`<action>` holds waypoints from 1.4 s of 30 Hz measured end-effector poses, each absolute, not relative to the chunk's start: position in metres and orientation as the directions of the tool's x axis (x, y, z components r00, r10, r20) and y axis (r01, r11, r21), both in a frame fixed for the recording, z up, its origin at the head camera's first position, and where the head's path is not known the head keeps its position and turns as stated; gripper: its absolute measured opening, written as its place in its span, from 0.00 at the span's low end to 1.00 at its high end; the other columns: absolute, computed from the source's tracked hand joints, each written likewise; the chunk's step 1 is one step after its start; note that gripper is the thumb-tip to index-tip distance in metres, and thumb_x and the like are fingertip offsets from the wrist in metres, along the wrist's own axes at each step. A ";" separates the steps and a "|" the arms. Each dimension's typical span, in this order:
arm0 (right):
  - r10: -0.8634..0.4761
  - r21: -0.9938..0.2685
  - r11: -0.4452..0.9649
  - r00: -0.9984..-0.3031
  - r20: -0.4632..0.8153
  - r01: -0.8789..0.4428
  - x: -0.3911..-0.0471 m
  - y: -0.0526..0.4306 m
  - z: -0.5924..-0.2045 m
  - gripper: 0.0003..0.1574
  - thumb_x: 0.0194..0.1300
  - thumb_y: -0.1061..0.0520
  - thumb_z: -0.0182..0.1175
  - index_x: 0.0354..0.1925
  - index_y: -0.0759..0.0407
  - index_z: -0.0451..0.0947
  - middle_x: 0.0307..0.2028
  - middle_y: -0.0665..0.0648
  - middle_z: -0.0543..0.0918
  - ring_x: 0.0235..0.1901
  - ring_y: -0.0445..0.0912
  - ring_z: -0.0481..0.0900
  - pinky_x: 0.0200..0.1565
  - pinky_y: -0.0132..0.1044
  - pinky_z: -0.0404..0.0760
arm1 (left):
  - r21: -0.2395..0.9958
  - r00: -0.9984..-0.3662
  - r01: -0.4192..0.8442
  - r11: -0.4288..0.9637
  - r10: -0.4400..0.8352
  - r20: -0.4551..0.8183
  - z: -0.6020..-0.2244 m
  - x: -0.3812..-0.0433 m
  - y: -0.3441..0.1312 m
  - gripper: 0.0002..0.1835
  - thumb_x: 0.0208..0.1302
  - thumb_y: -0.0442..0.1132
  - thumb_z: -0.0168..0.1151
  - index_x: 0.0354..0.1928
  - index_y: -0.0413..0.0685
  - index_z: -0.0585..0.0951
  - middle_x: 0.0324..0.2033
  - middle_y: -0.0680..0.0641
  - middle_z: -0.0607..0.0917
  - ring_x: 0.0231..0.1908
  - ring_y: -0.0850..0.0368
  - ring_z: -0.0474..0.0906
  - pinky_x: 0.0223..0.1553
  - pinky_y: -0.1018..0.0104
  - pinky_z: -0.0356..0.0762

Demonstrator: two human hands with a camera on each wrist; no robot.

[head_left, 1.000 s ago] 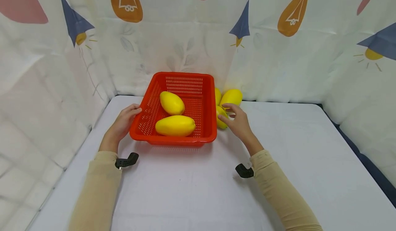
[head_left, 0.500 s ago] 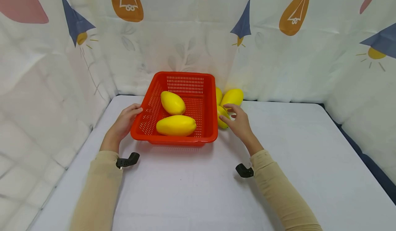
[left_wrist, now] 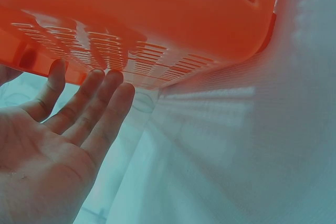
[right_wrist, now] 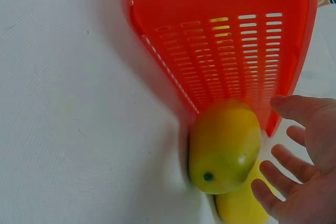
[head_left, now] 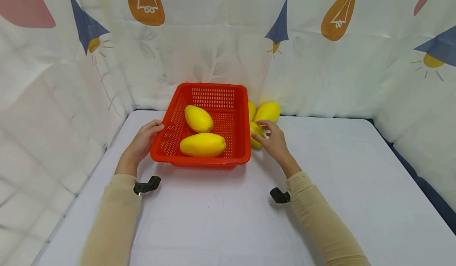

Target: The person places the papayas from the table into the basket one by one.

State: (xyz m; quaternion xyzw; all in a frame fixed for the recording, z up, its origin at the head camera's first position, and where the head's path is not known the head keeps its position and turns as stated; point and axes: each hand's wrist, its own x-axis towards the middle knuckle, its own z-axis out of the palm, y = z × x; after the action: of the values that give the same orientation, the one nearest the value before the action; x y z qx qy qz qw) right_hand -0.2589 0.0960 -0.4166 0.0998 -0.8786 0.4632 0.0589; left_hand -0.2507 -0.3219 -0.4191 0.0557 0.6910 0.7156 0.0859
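A red plastic basket (head_left: pixel 228 160) with slotted walls holds two yellow mangoes; one mango (head_left: pixel 198 118) lies behind the longer, front mango (head_left: pixel 202 145). My left hand (head_left: pixel 143 139) is at the basket's left side, its straight fingertips (left_wrist: pixel 125 92) right at the slotted outer wall in the left wrist view. My right hand (head_left: pixel 276 141) is beside the basket's right wall, fingers spread and loosely bent, nothing between them. Close by, a yellow-green mango (right_wrist: pixel 224 153) sits against that wall. Behind it lie another mango (head_left: pixel 268 111) and a third mango (head_left: pixel 251 111), partly hidden by the basket.
A white cloth covers the table (head_left: pixel 221 218). Behind it and at the sides hangs a white curtain (head_left: pixel 313 80) printed with bulbs and lamps, close behind the basket and mangoes. Black wrist cameras (head_left: pixel 147 185) stick out from both sleeves.
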 end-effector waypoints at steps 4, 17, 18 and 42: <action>-0.121 -0.798 0.560 -0.975 0.188 -0.224 -0.261 0.095 -0.419 0.30 0.62 0.52 0.66 0.60 0.55 0.70 0.60 0.57 0.74 0.60 0.54 0.72 0.60 0.51 0.75 | 0.998 -0.979 -0.051 -0.022 0.197 -0.046 -0.419 -0.250 -0.322 0.11 0.74 0.47 0.47 0.49 0.49 0.71 0.41 0.54 0.79 0.42 0.62 0.77 0.43 0.75 0.79; -0.106 -0.792 0.581 -0.982 0.155 -0.188 -0.267 0.090 -0.424 0.30 0.63 0.53 0.65 0.61 0.54 0.70 0.61 0.56 0.73 0.61 0.53 0.71 0.61 0.50 0.74 | 0.998 -0.979 -0.050 -0.026 0.201 -0.043 -0.419 -0.249 -0.322 0.14 0.74 0.47 0.47 0.52 0.45 0.69 0.42 0.54 0.79 0.43 0.62 0.77 0.44 0.74 0.79; -0.105 -0.793 0.580 -0.982 0.157 -0.189 -0.267 0.090 -0.425 0.30 0.63 0.53 0.65 0.61 0.54 0.70 0.61 0.56 0.74 0.61 0.53 0.71 0.61 0.50 0.74 | 0.998 -0.979 -0.050 -0.023 0.200 -0.044 -0.419 -0.249 -0.322 0.14 0.74 0.47 0.47 0.52 0.45 0.69 0.42 0.54 0.79 0.43 0.62 0.77 0.44 0.75 0.79; -0.111 -0.792 0.584 -0.984 0.138 -0.177 -0.274 0.090 -0.433 0.30 0.62 0.53 0.66 0.60 0.55 0.71 0.60 0.56 0.74 0.60 0.53 0.70 0.58 0.47 0.77 | 0.997 -0.978 -0.055 -0.055 0.203 -0.043 -0.418 -0.250 -0.321 0.11 0.74 0.46 0.47 0.48 0.48 0.71 0.40 0.55 0.80 0.40 0.63 0.77 0.42 0.74 0.79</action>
State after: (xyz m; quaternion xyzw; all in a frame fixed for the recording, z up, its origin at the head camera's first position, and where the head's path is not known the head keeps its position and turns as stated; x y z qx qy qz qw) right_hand -0.2742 0.0901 -0.4326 0.0809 -0.8892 0.4489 0.0370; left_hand -0.2499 -0.3210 -0.4180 0.0541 0.6817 0.7242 0.0890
